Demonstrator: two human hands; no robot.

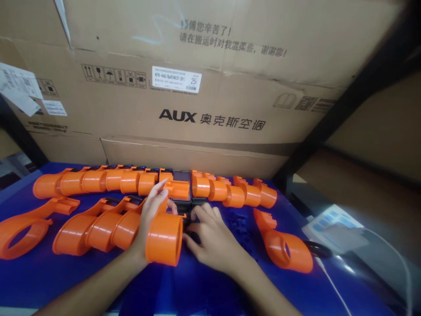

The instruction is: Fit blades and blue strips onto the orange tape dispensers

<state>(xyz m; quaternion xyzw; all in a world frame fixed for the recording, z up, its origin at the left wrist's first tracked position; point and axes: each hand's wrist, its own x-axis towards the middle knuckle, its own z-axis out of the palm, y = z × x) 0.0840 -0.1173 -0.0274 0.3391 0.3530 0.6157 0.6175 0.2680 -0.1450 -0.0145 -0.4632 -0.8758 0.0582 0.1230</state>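
An orange plastic ring-shaped holder (163,240) is gripped in my left hand (147,226), its ring end towards me and its narrow channelled end pointing up and away. My right hand (212,237) is close beside the holder on its right, with fingers curled together at a small dark piece (194,237). The fingers partly hide that piece, so its kind cannot be told. Just beyond both hands stands a dark box-like object (182,176). Small dark blue pieces (241,224) lie to the right of my right hand.
Several similar orange holders (94,181) line the back of the blue surface (210,285), with more at front left (98,230). One orange holder (289,252) lies at right, near a white cable (332,281). A large cardboard box (210,96) stands behind, between black frame posts (315,118).
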